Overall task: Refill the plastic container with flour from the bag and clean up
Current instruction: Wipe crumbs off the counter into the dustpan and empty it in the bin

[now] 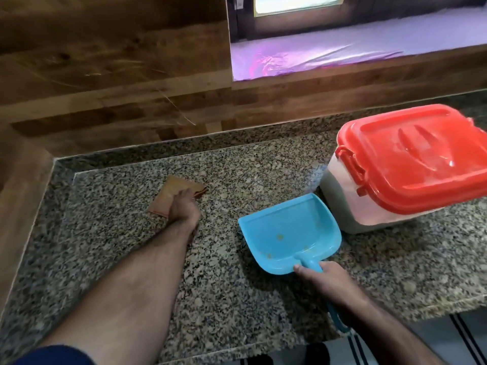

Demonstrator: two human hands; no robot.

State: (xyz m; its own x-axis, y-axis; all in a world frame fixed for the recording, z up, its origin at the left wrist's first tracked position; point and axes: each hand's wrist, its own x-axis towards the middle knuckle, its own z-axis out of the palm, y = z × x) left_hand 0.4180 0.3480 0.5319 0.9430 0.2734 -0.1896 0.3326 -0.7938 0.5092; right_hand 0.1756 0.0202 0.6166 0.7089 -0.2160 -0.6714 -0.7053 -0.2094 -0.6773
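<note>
The plastic container [350, 206] stands at the right of the granite counter [237, 299], its red lid [411, 156] closed with the side clasp down. My right hand [329, 280] grips the handle of a blue dustpan [290, 233], which rests on the counter just left of the container and holds a few yellowish specks. My left hand [184, 206] presses down on a folded brown cloth [168, 193] on the counter, left of the dustpan. No flour bag is in view.
A wooden wall [118, 75] runs along the back and left of the counter. A window ledge covered in shiny purple sheet [342, 48] sits above the container. The counter's front edge drops to a striped floor mat [395, 346] at lower right.
</note>
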